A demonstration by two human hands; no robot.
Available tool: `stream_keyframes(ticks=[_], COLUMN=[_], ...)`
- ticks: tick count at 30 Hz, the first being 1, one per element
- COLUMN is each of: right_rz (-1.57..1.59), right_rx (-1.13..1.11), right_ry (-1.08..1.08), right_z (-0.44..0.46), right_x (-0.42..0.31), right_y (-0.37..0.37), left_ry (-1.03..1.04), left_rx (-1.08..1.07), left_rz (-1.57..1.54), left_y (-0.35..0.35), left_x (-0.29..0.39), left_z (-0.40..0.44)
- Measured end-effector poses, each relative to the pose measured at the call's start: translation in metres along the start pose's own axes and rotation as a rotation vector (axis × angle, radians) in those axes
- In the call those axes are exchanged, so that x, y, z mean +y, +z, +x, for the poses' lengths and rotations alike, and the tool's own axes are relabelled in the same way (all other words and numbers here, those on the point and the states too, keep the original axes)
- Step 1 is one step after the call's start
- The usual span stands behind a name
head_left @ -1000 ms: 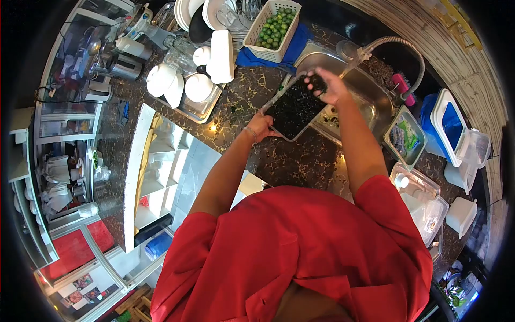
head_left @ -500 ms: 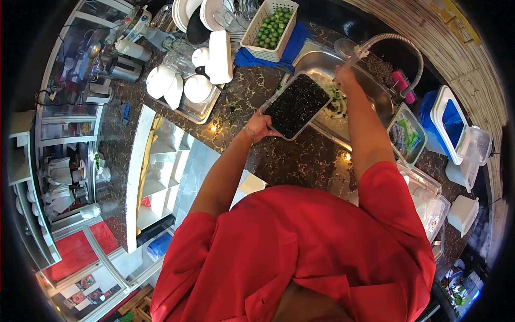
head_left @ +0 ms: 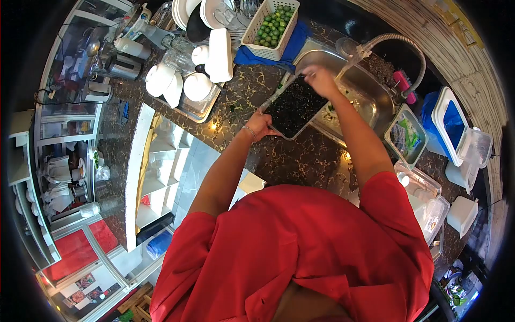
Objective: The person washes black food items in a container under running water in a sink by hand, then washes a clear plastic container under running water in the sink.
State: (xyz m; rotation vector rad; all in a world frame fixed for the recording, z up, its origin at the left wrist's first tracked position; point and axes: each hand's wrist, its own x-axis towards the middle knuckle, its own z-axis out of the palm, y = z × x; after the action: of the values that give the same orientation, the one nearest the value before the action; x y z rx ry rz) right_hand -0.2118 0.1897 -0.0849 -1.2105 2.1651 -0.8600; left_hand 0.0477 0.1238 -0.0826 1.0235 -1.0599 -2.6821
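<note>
A clear rectangular container (head_left: 290, 138) filled with small dark pieces (head_left: 292, 110) is tilted at the near-left edge of the metal sink (head_left: 382, 110). My left hand (head_left: 259, 126) grips its near-left corner, thumb and fingers round the wall. Over the container's far-right part is my right hand (head_left: 319, 80), blurred, its fingers bent down toward the dark pieces; whether it holds any is hidden. Water runs from the hose faucet (head_left: 360, 53) into the sink, where loose scraps lie on the bottom.
A basket of green citrus (head_left: 271, 51) stands on a blue cloth (head_left: 294, 51) behind the sink. White dishes (head_left: 197, 87) fill a tray at the left. Right of the sink are a metal pan (head_left: 405, 137), a pink brush (head_left: 403, 86) and plastic containers (head_left: 462, 214).
My right hand first moved from above the container to the faucet's stream over the sink, then came back over the container. My left hand has stayed on the corner.
</note>
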Motion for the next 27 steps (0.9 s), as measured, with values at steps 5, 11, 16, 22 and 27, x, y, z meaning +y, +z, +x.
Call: stream_keyframes(ticks=[5, 11, 16, 22, 27], right_rz=[-0.255, -0.272, -0.239, 0.982, 1.364], right_rx=[-0.141, -0.095, -0.255, -0.256, -0.360], right_ry=[-0.024, 0.022, 0.022, 0.591, 0.272], right_z=[-0.031, -0.028, -0.010, -0.026, -0.021], right_x=[-0.041, -0.024, -0.006, -0.017, -0.014], right_y=[0.011, 0.039, 0.052, 0.026, -0.031], left_ry=[0.025, 0.023, 0.020, 0.015, -0.005], left_rx=[0.018, 0.014, 0.062, 0.050, 0.072], left_rz=[-0.008, -0.035, -0.004, 0.007, -0.007], left_y=[0.002, 0.008, 0.004, 0.005, -0.002], left_x=[-0.003, 0.001, -0.001, -0.002, -0.005], left_z=[0.001, -0.004, -0.001, -0.002, 0.006])
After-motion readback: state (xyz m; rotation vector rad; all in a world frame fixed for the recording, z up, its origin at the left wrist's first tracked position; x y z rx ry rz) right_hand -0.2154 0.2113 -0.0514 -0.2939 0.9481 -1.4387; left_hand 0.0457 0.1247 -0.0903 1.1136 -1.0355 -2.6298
